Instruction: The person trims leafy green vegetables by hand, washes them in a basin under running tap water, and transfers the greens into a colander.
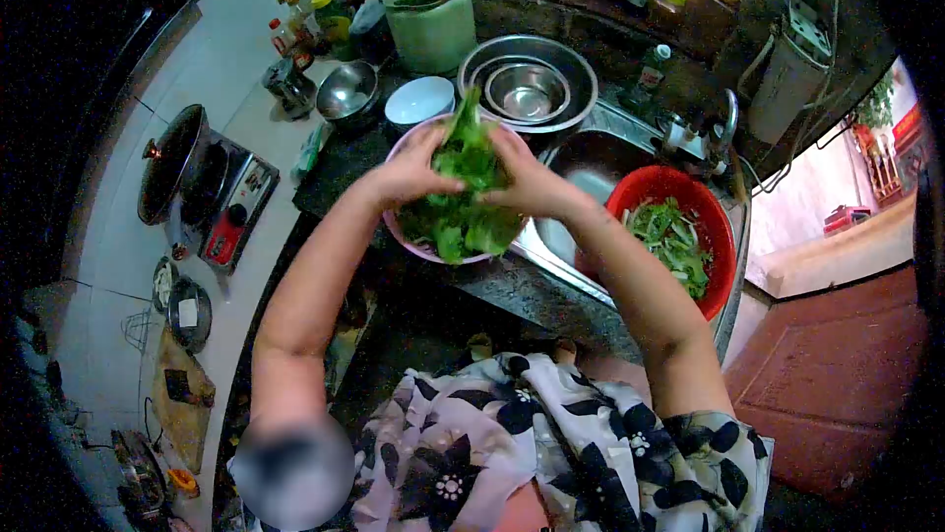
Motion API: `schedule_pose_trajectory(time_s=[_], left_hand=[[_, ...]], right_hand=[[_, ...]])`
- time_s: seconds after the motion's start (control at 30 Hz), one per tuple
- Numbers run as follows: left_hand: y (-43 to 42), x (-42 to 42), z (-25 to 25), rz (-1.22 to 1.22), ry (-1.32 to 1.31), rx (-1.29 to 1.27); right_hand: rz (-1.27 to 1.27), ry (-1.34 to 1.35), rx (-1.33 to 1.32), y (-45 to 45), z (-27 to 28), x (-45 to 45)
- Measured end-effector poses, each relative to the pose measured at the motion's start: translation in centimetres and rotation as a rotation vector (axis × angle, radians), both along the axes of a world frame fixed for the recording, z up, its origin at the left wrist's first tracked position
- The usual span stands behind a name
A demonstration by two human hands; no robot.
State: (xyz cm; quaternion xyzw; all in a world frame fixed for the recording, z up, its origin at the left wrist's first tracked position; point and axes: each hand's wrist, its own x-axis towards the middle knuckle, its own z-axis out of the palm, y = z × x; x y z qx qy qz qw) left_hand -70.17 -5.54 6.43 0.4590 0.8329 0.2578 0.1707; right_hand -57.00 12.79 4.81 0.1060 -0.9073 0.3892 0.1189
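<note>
A pink-rimmed bowl [392,229] stands on the dark counter, heaped with green leafy vegetables [463,222]. Over its left side, my left hand [418,166] curves around the leaves, fingers bent against them. My right hand [522,176] presses on the same leaves from the right, its fingers also curled. Between the two hands a bunch of leaves points up toward the back rim. To the right, a red basin [724,237] holds cut greens with pale stems, partly behind my right forearm.
Behind the bowl are a white bowl [420,99], nested metal basins [581,69] and a green pot [431,35]. A sink [591,163] with a faucet [726,128] lies to the right. A wok [172,163] and a stove [241,207] are at left.
</note>
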Motion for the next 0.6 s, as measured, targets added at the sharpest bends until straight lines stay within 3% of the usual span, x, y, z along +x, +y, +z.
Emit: schedule_pose_trajectory(time_s=[0.03, 0.1, 0.2, 0.3, 0.37, 0.53, 0.6], left_hand=[[-1.2, 1.3, 0.8, 0.09, 0.13, -0.218], [-2.2, 2.0, 0.9, 0.126, 0.087, -0.105], [-1.9, 2.6, 1.1, 0.114, 0.076, 0.136], [-0.4, 4.1, -1.5, 0.013, 0.46, -0.242], [-0.3, 4.7, -4.2, -0.056, 0.498, -0.391], [-1.2, 3.7, -4.4, -0.076, 0.523, -0.383], [-1.4, 4.0, -1.1, -0.091, 0.506, -0.435]], right_hand=[[-0.041, 0.03, 0.276, -0.5, -0.7, -0.2], [-0.134, -0.058, 0.143, -0.6, -0.1, 0.2], [-0.157, 0.052, -0.02, -0.5, -0.3, -0.5], [-0.094, 0.105, 0.061, -2.1, -3.0, -1.5], [-0.119, 0.019, 0.308, -2.3, -5.4, -1.4], [-0.083, 0.205, 0.294, -1.5, -0.4, -0.1], [-0.124, 0.214, 0.02, -0.4, 0.0, 0.4]])
